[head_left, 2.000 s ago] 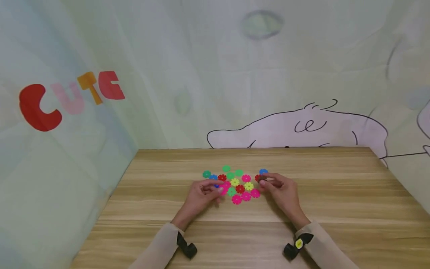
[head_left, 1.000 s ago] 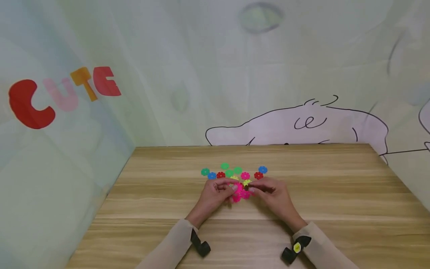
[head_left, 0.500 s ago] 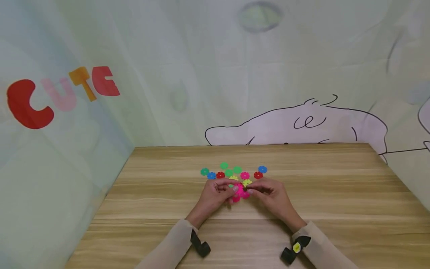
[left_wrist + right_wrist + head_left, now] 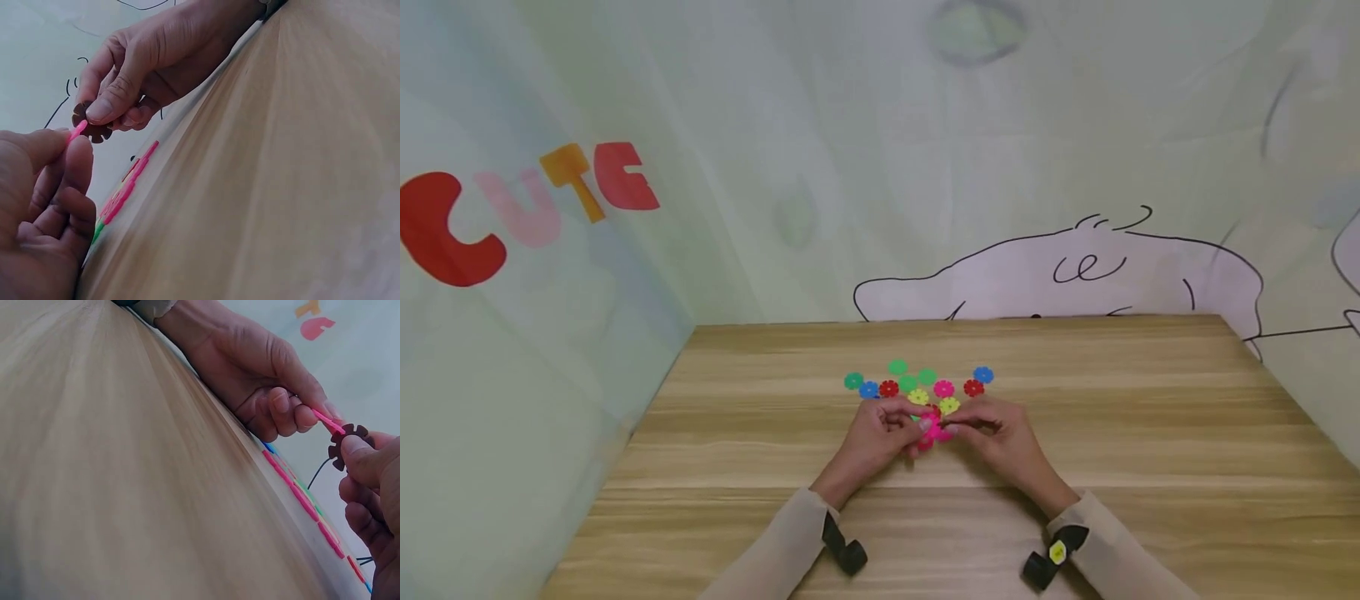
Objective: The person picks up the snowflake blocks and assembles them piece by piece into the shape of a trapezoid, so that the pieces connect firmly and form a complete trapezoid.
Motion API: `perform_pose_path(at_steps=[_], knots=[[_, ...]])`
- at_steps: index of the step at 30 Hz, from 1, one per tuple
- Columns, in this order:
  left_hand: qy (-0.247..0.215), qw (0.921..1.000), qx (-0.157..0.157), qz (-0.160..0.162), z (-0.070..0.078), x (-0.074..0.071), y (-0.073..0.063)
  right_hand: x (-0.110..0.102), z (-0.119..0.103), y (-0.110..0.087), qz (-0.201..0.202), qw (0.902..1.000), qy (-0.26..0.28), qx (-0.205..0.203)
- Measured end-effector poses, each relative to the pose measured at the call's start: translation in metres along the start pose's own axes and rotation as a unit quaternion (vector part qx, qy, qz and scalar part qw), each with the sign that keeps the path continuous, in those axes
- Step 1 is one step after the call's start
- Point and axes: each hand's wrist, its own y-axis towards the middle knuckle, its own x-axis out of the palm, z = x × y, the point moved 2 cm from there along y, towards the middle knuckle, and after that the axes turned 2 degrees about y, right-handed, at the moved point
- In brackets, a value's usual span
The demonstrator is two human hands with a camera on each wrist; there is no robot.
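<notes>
In the head view my left hand (image 4: 876, 437) pinches a pink notched plastic disc (image 4: 935, 428) between thumb and forefinger. My right hand (image 4: 1006, 435) pinches a brown notched disc, best seen in the right wrist view as a flower-shaped disc (image 4: 336, 452) facing that camera. The pink disc (image 4: 78, 129) is seen edge-on in the left wrist view, its rim meeting the rim of the brown disc (image 4: 99, 134). How deep their slots engage cannot be told. Both hands are raised above the tabletop, close together. Part of each held disc is hidden by the fingers.
Several loose notched discs lie flat on the wooden table (image 4: 760, 450) beyond and under the hands, including a blue disc (image 4: 983, 375), a red disc (image 4: 973, 388), a yellow disc (image 4: 950, 405) and a green disc (image 4: 898, 367). A printed cloth backdrop (image 4: 737, 167) stands behind.
My hands, apart two seconds ago, have come together over the loose discs. The brown disc now meets the pink one edge to edge. The head view has shifted slightly.
</notes>
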Motion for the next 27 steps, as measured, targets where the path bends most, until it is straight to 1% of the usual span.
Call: perform_pose_path(at_steps=[3, 5, 7, 9, 12, 16, 18, 20, 22, 24, 27], knots=[[0.002, 1.0000, 0.005, 0.001, 0.001, -0.001, 0.000, 0.003, -0.001, 0.002, 0.000, 0.9996, -0.011, -0.024], [0.001, 1.0000, 0.006, 0.001, 0.001, -0.001, 0.000, 0.005, -0.001, 0.002, -0.001, 0.9994, -0.017, -0.029], [-0.002, 1.0000, 0.006, 0.001, 0.001, -0.001, 0.000, 0.006, -0.001, 0.002, 0.000, 0.9994, -0.021, -0.026], [-0.002, 1.0000, 0.005, 0.001, 0.001, -0.001, 0.000, 0.007, -0.001, 0.002, 0.002, 0.9996, -0.021, -0.016], [0.002, 0.9999, 0.010, -0.003, -0.001, -0.001, 0.001, 0.007, -0.001, 0.001, 0.006, 0.9996, -0.025, 0.009], [0.005, 0.9998, 0.020, -0.004, -0.001, -0.001, 0.003, 0.004, 0.000, 0.000, 0.012, 0.9978, -0.045, 0.048], [0.005, 0.9997, 0.023, 0.005, -0.001, -0.001, 0.003, 0.000, 0.001, 0.000, 0.017, 0.9957, -0.054, 0.073], [-0.002, 0.9995, 0.025, 0.018, -0.001, -0.002, 0.004, -0.005, 0.005, 0.002, 0.026, 0.9935, -0.068, 0.087], [-0.008, 0.9992, 0.026, 0.029, -0.002, -0.003, 0.004, -0.014, 0.011, 0.006, 0.045, 0.9904, -0.081, 0.103], [-0.013, 0.9989, 0.026, 0.036, -0.003, -0.003, 0.004, -0.025, 0.018, 0.010, 0.067, 0.9851, -0.103, 0.121], [-0.017, 0.9988, 0.030, 0.035, -0.004, -0.002, 0.003, -0.041, 0.029, 0.015, 0.095, 0.9740, -0.134, 0.156]])
